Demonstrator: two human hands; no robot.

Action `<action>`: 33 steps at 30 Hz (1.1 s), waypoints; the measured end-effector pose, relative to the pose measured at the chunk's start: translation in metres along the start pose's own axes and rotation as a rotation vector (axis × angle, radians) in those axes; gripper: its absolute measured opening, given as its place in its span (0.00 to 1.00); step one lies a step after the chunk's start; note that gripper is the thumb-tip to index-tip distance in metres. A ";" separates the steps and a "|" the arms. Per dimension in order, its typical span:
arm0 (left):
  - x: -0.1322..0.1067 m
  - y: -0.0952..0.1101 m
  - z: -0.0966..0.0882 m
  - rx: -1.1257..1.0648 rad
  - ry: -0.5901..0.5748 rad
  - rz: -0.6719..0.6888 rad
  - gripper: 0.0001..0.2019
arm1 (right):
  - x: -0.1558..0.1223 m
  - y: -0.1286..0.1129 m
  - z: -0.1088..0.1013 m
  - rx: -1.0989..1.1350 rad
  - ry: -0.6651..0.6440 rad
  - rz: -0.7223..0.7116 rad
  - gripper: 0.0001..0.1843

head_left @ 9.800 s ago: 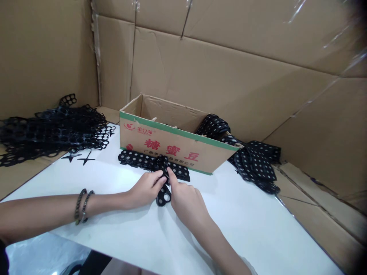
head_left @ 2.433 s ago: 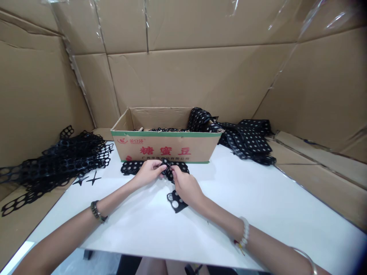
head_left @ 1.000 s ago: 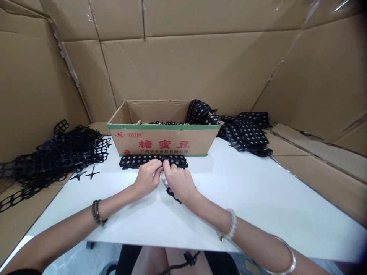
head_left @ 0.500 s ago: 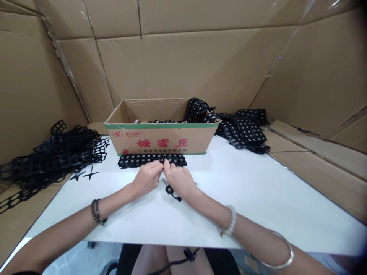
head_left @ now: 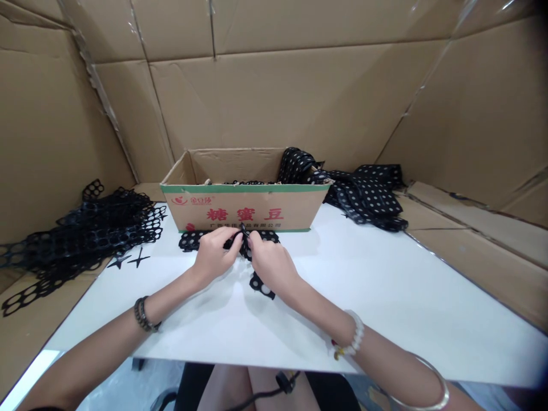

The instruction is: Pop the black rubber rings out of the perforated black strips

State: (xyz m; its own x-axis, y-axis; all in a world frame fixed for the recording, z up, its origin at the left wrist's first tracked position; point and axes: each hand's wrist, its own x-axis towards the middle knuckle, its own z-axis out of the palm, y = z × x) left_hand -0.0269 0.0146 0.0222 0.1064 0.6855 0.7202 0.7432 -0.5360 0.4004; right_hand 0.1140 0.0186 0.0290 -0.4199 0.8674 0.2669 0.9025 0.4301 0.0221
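Pinching bunched black material with both hands close together, over a flat, pale-dotted black bundle lying just in front of the rectangular brown cardboard box.

Taking the middle of the dial between the hands, there are two bare hands: one left hand and one right hand. At twelve o'clock come one flat black strip with pale round dots and one open, green-edged brown cardboard box with three large red characters. Two o'clock has one heap of black pale-dotted sheets. At nine: one heap of black round-holed netting, two loose black four-pointed stars. At four: one white beaded bracelet, one silver bangle.
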 end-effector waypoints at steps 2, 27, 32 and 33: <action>0.000 0.004 0.001 -0.042 -0.036 -0.083 0.09 | 0.000 0.000 0.000 -0.004 -0.001 0.013 0.09; 0.005 -0.003 0.005 -0.376 -0.213 -0.318 0.09 | -0.002 0.015 -0.011 0.175 0.044 -0.033 0.29; 0.007 0.002 0.000 -0.354 -0.210 -0.293 0.09 | 0.000 0.017 -0.012 0.446 0.089 -0.032 0.22; 0.007 0.003 -0.001 -0.350 -0.207 -0.289 0.09 | 0.001 0.018 -0.012 0.497 0.102 -0.033 0.21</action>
State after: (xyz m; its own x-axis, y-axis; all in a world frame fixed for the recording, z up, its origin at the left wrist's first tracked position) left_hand -0.0241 0.0176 0.0292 0.0840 0.8949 0.4383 0.4993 -0.4185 0.7587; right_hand 0.1307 0.0243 0.0408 -0.4139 0.8332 0.3667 0.7241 0.5455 -0.4221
